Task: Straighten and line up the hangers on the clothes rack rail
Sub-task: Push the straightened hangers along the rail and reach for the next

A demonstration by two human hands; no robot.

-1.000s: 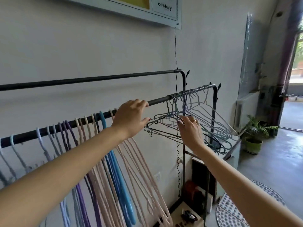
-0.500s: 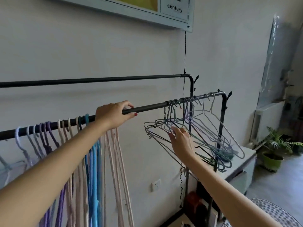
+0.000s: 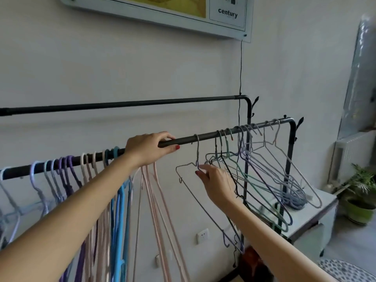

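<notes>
My right hand (image 3: 218,185) pinched the grey hanger (image 3: 197,159) at its neck; rail (image 3: 203,137) directly above, my left hand (image 3: 149,148) gripping it alongside.

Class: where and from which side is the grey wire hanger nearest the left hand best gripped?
Grip the grey hanger at its neck, just below the hook, from the right, as the right hand does: that straight stem steers it along the rail.

You can read just one word: "century", black on a white panel at the lower right corner of the wall poster (image 3: 154,9). Small marks above it are too blurry to read. No other text.
</notes>
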